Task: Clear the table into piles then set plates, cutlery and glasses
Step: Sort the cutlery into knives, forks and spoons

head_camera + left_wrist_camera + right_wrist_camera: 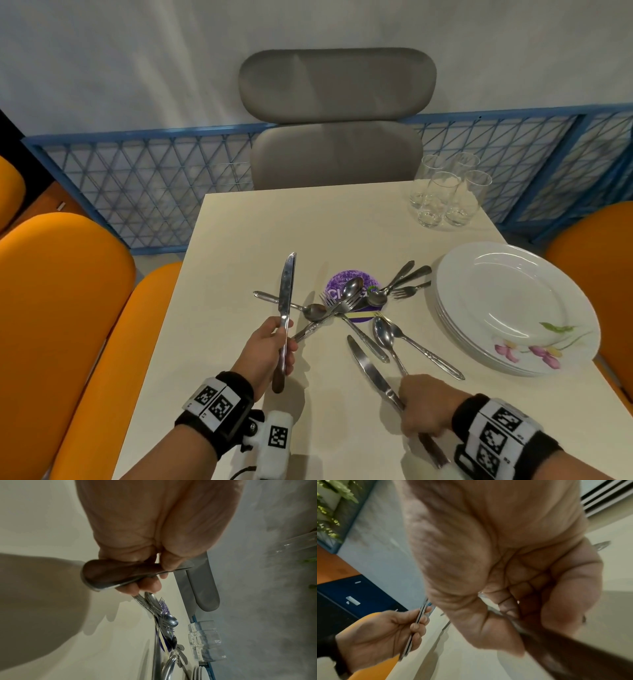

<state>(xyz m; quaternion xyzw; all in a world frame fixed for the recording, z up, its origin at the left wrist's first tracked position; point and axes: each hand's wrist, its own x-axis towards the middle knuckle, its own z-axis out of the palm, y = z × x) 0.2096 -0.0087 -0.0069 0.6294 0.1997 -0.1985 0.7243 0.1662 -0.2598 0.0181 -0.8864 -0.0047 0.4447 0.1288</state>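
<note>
We have a knife in each hand. Left hand [270, 349] grips one knife [285, 308] by the handle, blade up and clear of the table [239, 240] — in the left wrist view the fingers [150, 584] curl round the handle. Right hand [426, 404] is clenched round the handle of a second knife [371, 373], blade pointing toward the purple coaster [346, 279]; the tip looks low, but we can't tell if it touches the tabletop. Taking the coaster as landmark: loose cutlery pile [339, 301] of forks and spoons lies on and around it, with a spoon [385, 337] and fork [421, 349] just on its near side. Plate stack [513, 308] sits to the right of the coaster, floral print on the top plate. Four glasses [445, 192] are clustered beyond the coaster at the far right corner — upright, touching or nearly so. Grey chair [337, 116] stands past the far edge.
</note>
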